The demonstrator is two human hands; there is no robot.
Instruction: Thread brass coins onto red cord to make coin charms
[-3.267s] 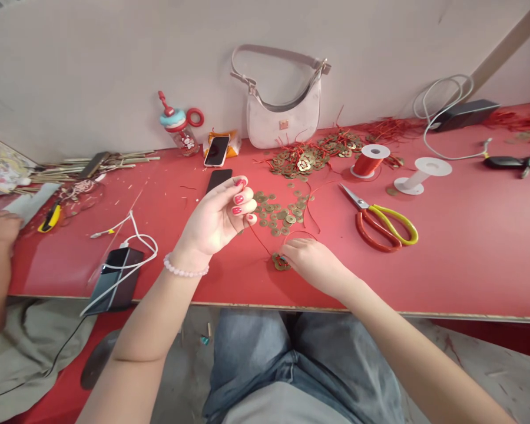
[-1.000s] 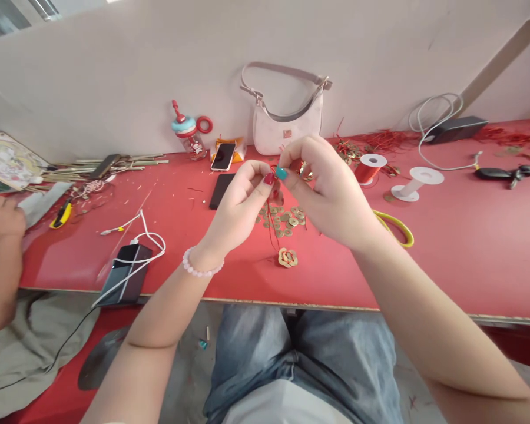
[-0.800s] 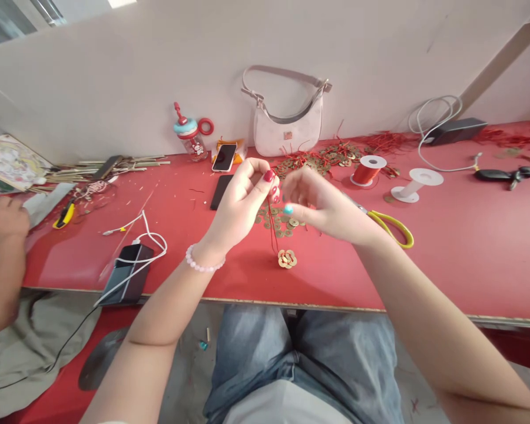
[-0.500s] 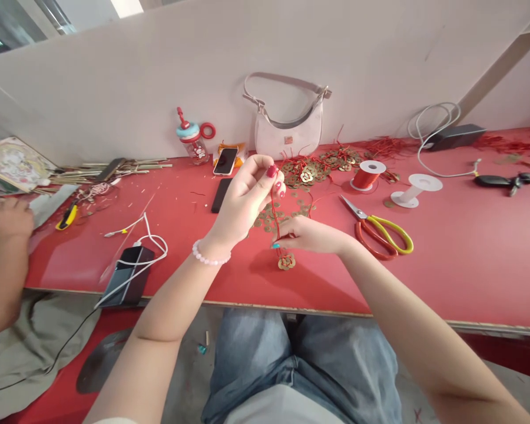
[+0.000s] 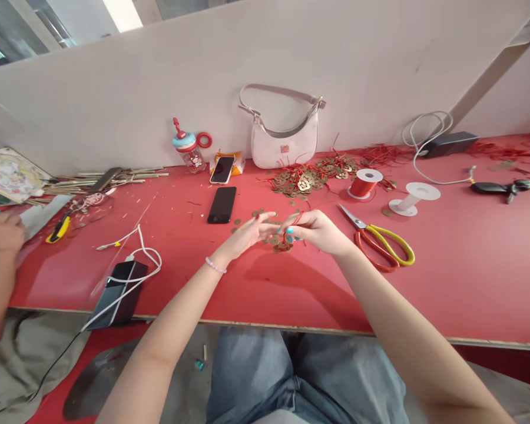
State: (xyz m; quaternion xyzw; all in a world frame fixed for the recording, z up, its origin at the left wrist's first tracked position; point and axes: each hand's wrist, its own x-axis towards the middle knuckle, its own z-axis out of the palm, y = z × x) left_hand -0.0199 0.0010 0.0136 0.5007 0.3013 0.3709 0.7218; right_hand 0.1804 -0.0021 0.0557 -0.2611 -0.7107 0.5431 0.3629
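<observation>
My right hand [image 5: 313,229] is closed in a pinch on a red cord [image 5: 299,219], which loops up over its fingers. Below the fingertips hangs a cluster of brass-coloured coins [image 5: 282,248] tied with the red cord, partly hidden by the hands. My left hand [image 5: 249,234] is open, its fingers stretched out until their tips meet the right fingertips. Loose coins [image 5: 237,222] lie on the red table [image 5: 256,294] behind both hands. Orange-and-yellow-handled scissors [image 5: 382,244] rest to the right of my right hand, blades partly apart.
Farther back are a heap of corded coins [image 5: 302,181], a red cord spool [image 5: 364,184], a bare white spool [image 5: 408,203] and a pale handbag [image 5: 285,141]. Two phones, a black one [image 5: 222,205] nearer, lie left. A co-worker's hand [image 5: 2,232] is at far left.
My left hand has come down from above, let go of the cord's upper end and opened beside my right hand. My right hand has risen slightly with the cord and coin cluster.
</observation>
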